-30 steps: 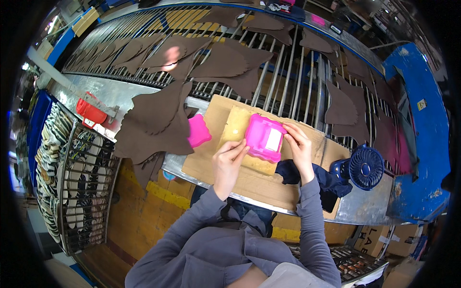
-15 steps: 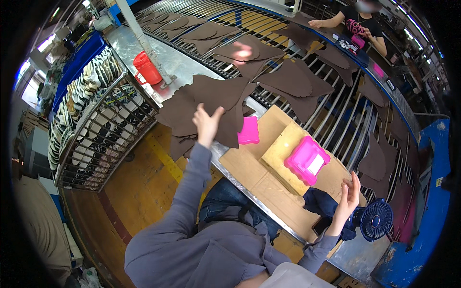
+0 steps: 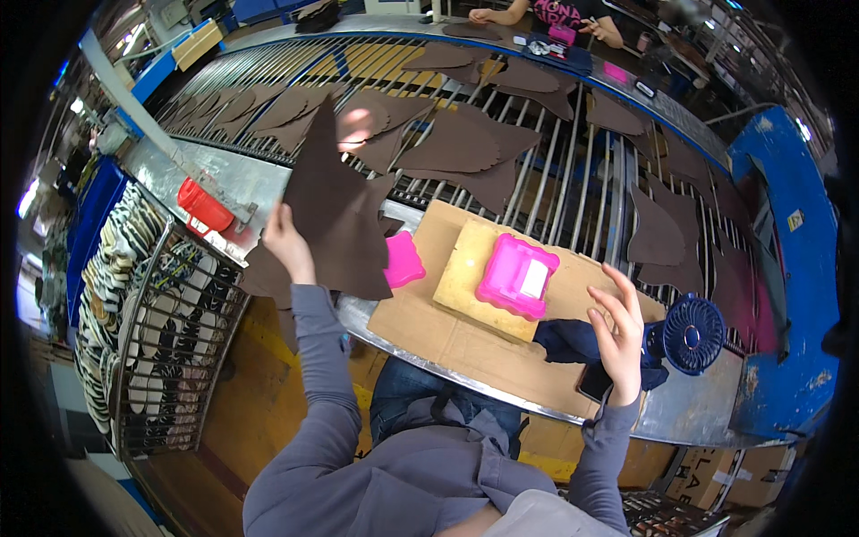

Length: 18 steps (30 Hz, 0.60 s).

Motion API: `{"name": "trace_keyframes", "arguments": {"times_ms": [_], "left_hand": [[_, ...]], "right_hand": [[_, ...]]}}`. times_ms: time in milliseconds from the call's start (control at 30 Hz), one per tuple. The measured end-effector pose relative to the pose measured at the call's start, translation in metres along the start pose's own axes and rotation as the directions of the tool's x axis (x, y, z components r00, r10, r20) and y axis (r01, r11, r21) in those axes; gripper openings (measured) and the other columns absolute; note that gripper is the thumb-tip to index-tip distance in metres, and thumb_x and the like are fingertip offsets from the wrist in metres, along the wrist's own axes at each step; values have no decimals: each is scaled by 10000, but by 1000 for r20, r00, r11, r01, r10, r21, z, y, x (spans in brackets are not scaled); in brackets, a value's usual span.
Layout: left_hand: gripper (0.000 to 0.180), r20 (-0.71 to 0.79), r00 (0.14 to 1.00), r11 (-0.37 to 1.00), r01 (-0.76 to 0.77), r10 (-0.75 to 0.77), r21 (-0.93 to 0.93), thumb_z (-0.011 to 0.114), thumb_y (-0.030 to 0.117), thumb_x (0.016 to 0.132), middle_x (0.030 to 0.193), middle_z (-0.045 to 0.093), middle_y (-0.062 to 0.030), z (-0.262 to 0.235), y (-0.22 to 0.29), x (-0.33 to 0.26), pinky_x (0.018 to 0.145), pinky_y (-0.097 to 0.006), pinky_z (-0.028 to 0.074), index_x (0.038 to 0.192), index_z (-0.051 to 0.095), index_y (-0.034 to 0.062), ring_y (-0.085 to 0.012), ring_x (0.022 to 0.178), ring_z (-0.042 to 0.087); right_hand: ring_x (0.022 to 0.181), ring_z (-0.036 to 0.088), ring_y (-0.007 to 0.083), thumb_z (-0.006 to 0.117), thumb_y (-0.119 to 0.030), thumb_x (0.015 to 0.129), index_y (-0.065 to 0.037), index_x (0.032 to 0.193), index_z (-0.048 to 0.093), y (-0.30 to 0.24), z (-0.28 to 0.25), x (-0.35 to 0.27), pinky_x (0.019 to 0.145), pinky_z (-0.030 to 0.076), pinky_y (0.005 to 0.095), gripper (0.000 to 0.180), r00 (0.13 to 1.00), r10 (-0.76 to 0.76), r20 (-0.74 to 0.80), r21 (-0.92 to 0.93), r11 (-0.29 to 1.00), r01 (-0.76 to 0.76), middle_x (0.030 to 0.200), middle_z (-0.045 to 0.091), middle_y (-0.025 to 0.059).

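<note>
The left hand grips a large dark brown piece of cut leather by its lower left edge and holds it lifted above the metal table edge; the right hand is open with fingers spread, above a dark blue cloth. Between the hands, a pink plastic box rests on a tan foam block on a cardboard sheet; a small blue fan stands just beside the right hand.

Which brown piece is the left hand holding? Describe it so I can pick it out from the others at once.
Start at the long roller conveyor strewn with flat brown leather cutouts. At its near left edge, beside the red container, the left hand lifts one dark brown leather piece. Unlike the rest, it stands raised off the rollers, tapering to a point on top.
</note>
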<state>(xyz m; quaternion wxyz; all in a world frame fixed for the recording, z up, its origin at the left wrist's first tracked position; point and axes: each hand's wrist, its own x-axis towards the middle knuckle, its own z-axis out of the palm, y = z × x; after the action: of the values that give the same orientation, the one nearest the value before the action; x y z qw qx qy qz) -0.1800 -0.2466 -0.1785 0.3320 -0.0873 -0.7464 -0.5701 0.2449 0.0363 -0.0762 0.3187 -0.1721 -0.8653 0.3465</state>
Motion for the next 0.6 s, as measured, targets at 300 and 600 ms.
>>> {"name": "trace_keyframes", "arguments": {"times_ms": [300,600], "left_hand": [[240,172,433,465,-794,885,-391,607,-90,787,921,703,-128,-44,284,50,731,-280,534,1002,699,-36,-227,829,681],[1097,543,370,567,50,754,-822,888,176,580,1381,507,-185,-18,262,27,1001,-376,406,1492,290,61,-281,1230,530]], "right_hand": [[1296,408,387,749,-53,683,-221,1054,723,-103,6,92,1065,350,458,408,781,-623,-38,-486,695,531,1417,455,162],[888,664,279,613,92,712,-75,1030,707,-70,-6,75,753,532,316,371,893,-448,51,-50,892,450,979,675,116]]}}
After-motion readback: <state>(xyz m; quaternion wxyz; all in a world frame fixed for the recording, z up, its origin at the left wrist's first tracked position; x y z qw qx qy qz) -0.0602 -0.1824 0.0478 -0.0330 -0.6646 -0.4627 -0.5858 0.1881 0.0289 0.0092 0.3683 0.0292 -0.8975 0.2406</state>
